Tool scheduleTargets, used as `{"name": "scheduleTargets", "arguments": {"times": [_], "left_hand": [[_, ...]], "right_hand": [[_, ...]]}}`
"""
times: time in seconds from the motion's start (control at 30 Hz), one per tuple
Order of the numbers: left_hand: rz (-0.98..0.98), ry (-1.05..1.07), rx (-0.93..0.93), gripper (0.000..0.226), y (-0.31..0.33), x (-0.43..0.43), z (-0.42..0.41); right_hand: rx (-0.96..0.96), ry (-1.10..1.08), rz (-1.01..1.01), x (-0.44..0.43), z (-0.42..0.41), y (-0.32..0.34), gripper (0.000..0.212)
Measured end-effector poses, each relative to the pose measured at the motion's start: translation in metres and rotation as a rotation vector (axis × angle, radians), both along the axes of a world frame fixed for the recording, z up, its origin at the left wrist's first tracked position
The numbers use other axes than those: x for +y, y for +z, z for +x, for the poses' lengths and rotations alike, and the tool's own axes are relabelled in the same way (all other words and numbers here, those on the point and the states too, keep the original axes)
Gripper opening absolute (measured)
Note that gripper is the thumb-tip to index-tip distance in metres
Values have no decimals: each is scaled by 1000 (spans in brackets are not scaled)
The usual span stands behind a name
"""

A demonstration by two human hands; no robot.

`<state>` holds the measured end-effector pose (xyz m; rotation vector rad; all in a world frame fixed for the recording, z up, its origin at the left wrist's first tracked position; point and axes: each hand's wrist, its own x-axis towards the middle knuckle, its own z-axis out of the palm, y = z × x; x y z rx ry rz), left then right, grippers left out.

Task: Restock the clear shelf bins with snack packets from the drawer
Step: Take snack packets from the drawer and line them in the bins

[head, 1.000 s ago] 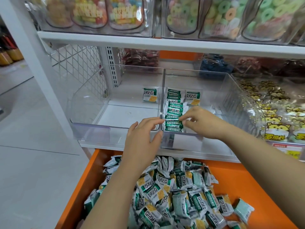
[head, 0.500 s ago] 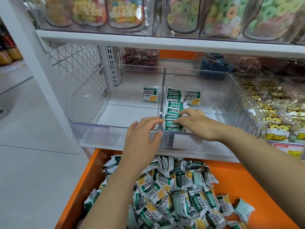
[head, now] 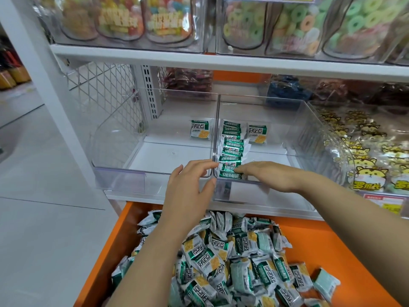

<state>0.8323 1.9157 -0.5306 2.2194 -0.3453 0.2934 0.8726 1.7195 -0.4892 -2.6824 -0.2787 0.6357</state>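
Head: packet row (head: pixel 231 149) runs front-to-back, each lying crosswise; left hand (head: pixel 188 191), right hand (head: pixel 272 176) fingers straight.

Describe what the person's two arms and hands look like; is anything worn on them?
The left forearm and the right forearm are bare as far as the picture's edge; no sleeve shows. The left hand and the right hand wear no glove, and no ring, watch or bracelet is visible.

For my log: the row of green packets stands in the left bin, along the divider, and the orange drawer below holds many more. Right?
No: the head view shows the row of green packets in the right clear bin, along the divider. The orange drawer below does hold many more.
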Motion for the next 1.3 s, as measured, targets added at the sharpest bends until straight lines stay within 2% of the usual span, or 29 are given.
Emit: {"name": "scheduleTargets", "arguments": {"times": [0.13, 0.3, 0.6, 0.7, 0.83, 0.97, 1.07, 1.23, 1.3], "left_hand": [[-3, 0, 0, 28, 0, 1, 0], [4, -6, -4, 28, -1, 1, 0], [25, -22, -9, 28, -1, 2, 1], [33, -33, -8, 27, -1, 4, 0], [17, -39, -6, 27, -1, 4, 0], [5, -33, -7, 27, -2, 4, 0], [17, -33, -11, 28, -3, 3, 0], [13, -26, -48, 29, -3, 2, 2], [14, -14, -82, 29, -5, 0, 0]], "right_hand": [[-124, -18, 99, -6, -5, 10, 42], [-19, -16, 77, 7, -9, 15, 36], [-23, 55, -20, 20, 0, 4, 25], [-18, 70, -50, 13, 0, 8, 36], [-181, 117, -60, 12, -3, 11, 42], [-18, 70, 42, 20, -6, -2, 51], [12, 11, 117, 17, 2, -6, 50], [-48, -7, 133, 18, 5, -13, 39], [-206, 10, 121, 16, -6, -13, 40]]}}
